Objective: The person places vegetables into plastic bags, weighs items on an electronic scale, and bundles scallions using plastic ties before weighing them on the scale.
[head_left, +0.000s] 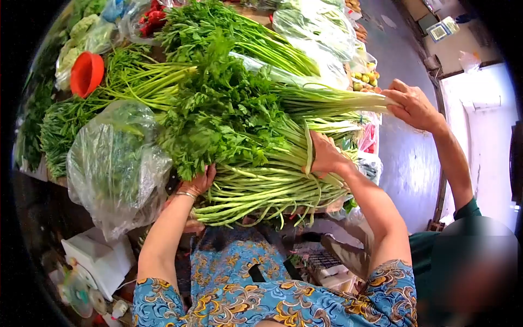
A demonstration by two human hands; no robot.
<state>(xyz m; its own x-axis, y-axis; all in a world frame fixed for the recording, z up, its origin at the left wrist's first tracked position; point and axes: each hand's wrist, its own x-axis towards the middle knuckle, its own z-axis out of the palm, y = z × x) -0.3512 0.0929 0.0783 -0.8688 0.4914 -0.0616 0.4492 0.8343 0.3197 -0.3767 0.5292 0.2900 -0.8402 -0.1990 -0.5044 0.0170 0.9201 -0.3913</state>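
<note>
A large bunch of leafy celery [229,117] lies across long green beans [261,191] on the stall in front of me. My left hand [202,181], with a bracelet at the wrist, is closed at the lower edge of the leaves, which partly cover its fingers. Around the stem side of the bunch, my right hand [325,154] is closed, its fingertips hidden behind the stalks. From the right, another person's hand [412,103] grips the pale ends of a bundle of long green stalks [338,101] just above my right hand.
A plastic-wrapped bundle of greens [120,158] sits at left, below a red plastic container [87,74]. More leafy stalks [256,38] lie at the back, beside clear plastic bags [318,30]. A white box [98,259] stands low left. The other person's dark sleeve [467,210] is at right.
</note>
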